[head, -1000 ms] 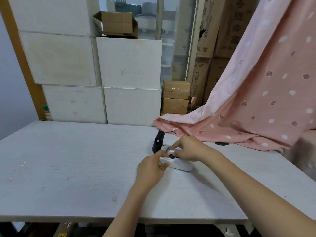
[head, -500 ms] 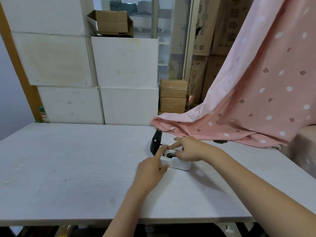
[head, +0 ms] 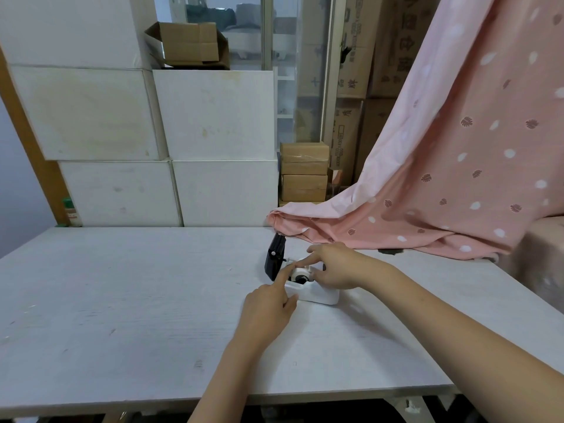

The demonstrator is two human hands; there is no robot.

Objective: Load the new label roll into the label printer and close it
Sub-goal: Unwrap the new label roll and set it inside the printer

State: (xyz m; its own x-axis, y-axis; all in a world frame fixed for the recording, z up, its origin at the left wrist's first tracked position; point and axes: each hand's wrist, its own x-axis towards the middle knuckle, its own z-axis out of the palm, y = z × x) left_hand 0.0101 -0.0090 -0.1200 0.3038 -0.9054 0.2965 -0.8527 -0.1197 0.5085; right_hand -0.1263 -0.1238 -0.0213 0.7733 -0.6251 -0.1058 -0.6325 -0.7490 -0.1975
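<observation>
A small white label printer point(head: 320, 293) lies on the white table point(head: 122, 300), right of centre. Its black-lined lid point(head: 275, 260) stands open, tilted up at the printer's far left. A white label roll point(head: 300, 274) sits in the open bay. My right hand point(head: 337, 265) reaches over the bay from the right, thumb and fingers pinching the roll. My left hand point(head: 268, 309) rests against the printer's near left corner, its index finger stretched out and touching the top of the roll.
A pink spotted cloth point(head: 442, 178) drapes onto the table's far right, just behind the printer. White boxes point(head: 213, 148) are stacked along the far edge, with cardboard cartons point(head: 303, 172) beyond. A small green-capped bottle point(head: 70, 212) stands at the far left corner.
My left index finger has stretched forward from the printer's edge onto the roll. My right hand has stayed over the bay. The camera has tilted slightly.
</observation>
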